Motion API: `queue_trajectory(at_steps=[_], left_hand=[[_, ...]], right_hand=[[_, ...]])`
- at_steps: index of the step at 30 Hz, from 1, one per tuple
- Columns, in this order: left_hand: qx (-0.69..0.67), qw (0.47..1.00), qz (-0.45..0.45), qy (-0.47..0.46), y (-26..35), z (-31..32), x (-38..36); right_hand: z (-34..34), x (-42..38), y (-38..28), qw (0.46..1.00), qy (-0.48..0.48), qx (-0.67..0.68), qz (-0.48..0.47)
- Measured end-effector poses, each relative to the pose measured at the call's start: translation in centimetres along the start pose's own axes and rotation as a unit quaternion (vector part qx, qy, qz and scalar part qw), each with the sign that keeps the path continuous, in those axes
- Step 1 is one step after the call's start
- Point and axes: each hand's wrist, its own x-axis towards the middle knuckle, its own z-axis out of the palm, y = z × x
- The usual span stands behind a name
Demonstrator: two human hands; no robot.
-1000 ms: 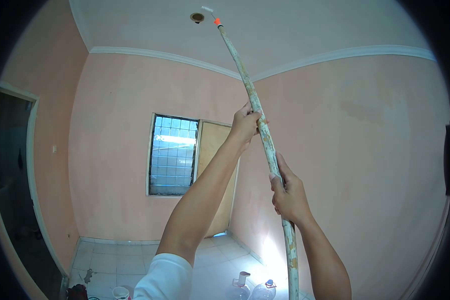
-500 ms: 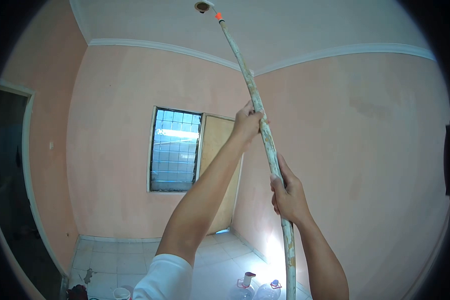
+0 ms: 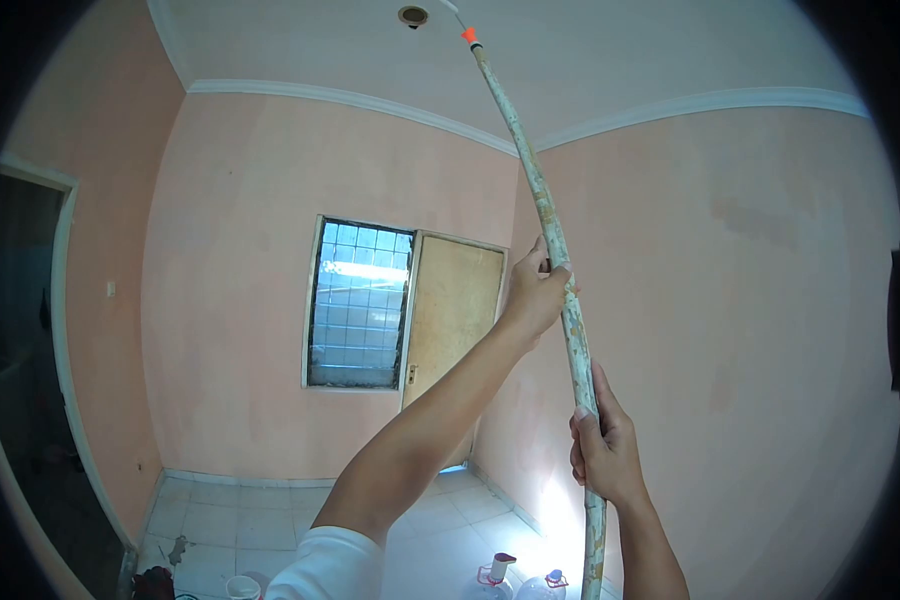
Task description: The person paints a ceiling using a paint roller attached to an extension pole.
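A long bamboo-like pole (image 3: 541, 200), mottled with whitish and brown patches, slants up toward the ceiling. My left hand (image 3: 536, 298) is wrapped round it near mid-length. Lower down, my right hand (image 3: 610, 455) grips the same pole, its thumb lying along the near side. At the pole's top sits an orange piece (image 3: 470, 36) with a thin rod leading to a white part (image 3: 448, 5), which runs out at the upper edge of the view. The pole's lower end is out of view below.
A round ceiling fixture (image 3: 413, 16) is left of the pole tip. Ahead are a louvred window (image 3: 360, 300) and a wooden door (image 3: 455, 310); a doorway (image 3: 30, 360) stands at left. Large clear bottles (image 3: 542, 588) and a white bucket (image 3: 241, 587) are on the tiled floor (image 3: 210, 520).
Both hands and the pole have moved down and to the right in view. The white part at the tip has come away from beside the round ceiling fixture.
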Motion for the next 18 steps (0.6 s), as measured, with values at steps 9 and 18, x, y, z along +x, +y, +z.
queue_trajectory(at_steps=[9,18], left_hand=[[0.057,0.998,-0.02,0.01,-0.6,-1.1,1.1],[0.065,0.997,-0.021,0.044,-3.0,-1.9,1.6]], right_hand=[[0.2,1.5,1.7,0.999,-0.025,0.031,-0.006],[0.5,2.9,4.5,0.995,-0.048,0.078,-0.027]])
